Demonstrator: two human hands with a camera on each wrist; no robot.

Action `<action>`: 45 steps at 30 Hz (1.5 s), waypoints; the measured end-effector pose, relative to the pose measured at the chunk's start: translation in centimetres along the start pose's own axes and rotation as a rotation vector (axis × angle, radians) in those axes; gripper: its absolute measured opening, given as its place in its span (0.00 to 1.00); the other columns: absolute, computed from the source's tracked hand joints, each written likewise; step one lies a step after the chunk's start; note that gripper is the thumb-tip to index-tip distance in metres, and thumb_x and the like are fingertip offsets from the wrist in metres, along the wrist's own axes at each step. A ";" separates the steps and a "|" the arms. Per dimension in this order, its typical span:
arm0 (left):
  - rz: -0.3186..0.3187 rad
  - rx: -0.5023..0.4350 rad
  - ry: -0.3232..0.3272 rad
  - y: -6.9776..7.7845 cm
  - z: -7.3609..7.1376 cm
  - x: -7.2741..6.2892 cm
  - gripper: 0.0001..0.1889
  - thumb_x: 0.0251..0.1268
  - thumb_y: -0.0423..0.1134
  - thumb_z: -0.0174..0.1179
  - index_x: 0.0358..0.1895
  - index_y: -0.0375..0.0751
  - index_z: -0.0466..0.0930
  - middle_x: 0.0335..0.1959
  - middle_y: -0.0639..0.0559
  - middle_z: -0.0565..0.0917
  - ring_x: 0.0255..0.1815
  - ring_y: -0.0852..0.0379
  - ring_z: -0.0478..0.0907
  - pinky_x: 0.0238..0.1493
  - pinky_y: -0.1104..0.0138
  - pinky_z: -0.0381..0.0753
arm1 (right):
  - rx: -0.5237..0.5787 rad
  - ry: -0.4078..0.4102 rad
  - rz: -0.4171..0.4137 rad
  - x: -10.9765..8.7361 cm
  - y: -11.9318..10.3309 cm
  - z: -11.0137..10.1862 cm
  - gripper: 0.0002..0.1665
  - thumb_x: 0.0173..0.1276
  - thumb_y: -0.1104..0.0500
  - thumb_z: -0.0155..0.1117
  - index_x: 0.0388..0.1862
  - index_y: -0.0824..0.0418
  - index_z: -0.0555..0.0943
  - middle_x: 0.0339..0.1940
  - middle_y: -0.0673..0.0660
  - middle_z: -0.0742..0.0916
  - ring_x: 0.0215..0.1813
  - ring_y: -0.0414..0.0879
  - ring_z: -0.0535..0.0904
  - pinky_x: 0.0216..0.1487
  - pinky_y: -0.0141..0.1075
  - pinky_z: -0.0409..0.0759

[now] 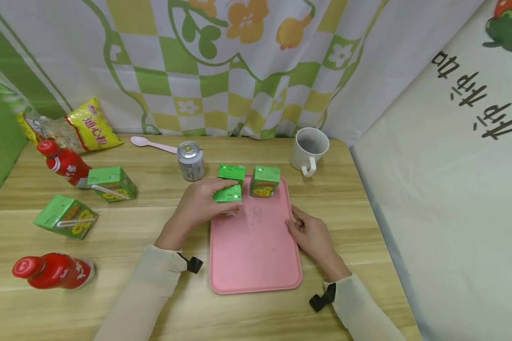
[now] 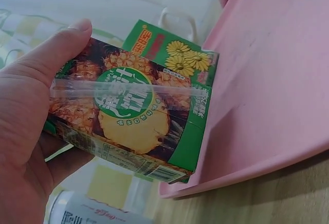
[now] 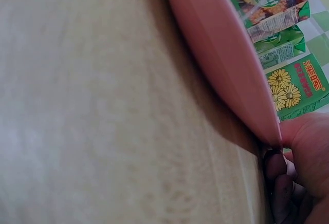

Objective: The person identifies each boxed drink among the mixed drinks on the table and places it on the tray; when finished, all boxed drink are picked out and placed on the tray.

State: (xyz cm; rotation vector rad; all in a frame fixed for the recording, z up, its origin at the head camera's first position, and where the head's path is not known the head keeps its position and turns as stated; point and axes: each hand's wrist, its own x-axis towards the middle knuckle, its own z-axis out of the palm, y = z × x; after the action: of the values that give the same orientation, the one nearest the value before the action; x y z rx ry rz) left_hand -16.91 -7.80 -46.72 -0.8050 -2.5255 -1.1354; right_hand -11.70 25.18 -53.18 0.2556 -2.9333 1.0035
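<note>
My left hand (image 1: 202,201) grips a green juice box (image 1: 228,194) over the far left part of a pink tray (image 1: 256,251). Pineapples and a clear straw show on the front of this pineapple juice box (image 2: 133,106) in the left wrist view. Just behind it stands another green drink box (image 1: 232,171), partly covered. To its right, on the tray, is a chrysanthemum drink box (image 1: 264,181) with yellow flowers. My right hand (image 1: 313,237) pinches the tray's right edge, thumb on top and fingers curled beneath the rim (image 3: 272,136).
A silver can (image 1: 191,162), a pink spoon (image 1: 153,144) and a white mug (image 1: 309,149) stand or lie beyond the tray. At left are two red bottles (image 1: 61,271), two green drink boxes (image 1: 74,218) and a yellow snack bag (image 1: 89,125). A curtain hangs behind.
</note>
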 end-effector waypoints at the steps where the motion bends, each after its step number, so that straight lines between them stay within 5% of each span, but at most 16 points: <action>1: 0.011 0.005 0.000 -0.1 0.1 0.0 0.30 0.45 0.53 0.82 0.54 0.46 0.89 0.47 0.50 0.88 0.38 0.56 0.80 0.36 0.60 0.79 | -0.004 -0.001 0.000 0.0 0.0 0.0 0.29 0.74 0.51 0.65 0.70 0.59 0.77 0.20 0.46 0.78 0.20 0.40 0.71 0.20 0.36 0.69; 12: 0.068 -0.010 0.006 -0.7 1.0 0.2 0.30 0.45 0.51 0.83 0.55 0.45 0.88 0.46 0.49 0.88 0.39 0.53 0.81 0.36 0.60 0.79 | 0.000 -0.005 -0.004 0.2 -0.3 -0.1 0.29 0.74 0.51 0.65 0.70 0.59 0.77 0.20 0.46 0.78 0.20 0.40 0.71 0.20 0.36 0.69; 38: 0.029 -0.057 -0.032 -0.8 1.4 0.1 0.30 0.48 0.50 0.82 0.57 0.49 0.87 0.51 0.53 0.87 0.44 0.54 0.81 0.41 0.60 0.79 | 0.017 -0.005 0.000 0.0 -0.1 0.1 0.29 0.74 0.51 0.66 0.70 0.59 0.78 0.20 0.45 0.78 0.21 0.40 0.72 0.20 0.35 0.70; 45: 0.184 -0.214 0.087 0.7 -0.2 0.7 0.19 0.54 0.43 0.79 0.51 0.46 0.89 0.49 0.56 0.88 0.53 0.54 0.82 0.55 0.61 0.78 | 0.015 -0.003 0.000 0.0 0.0 0.0 0.29 0.74 0.51 0.66 0.69 0.60 0.77 0.21 0.46 0.79 0.21 0.41 0.72 0.21 0.36 0.70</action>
State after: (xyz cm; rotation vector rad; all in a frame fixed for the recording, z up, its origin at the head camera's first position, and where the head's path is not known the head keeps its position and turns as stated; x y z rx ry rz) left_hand -17.07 -7.28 -45.86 -0.9943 -2.2332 -1.3601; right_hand -11.72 25.15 -53.20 0.2577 -2.9294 1.0272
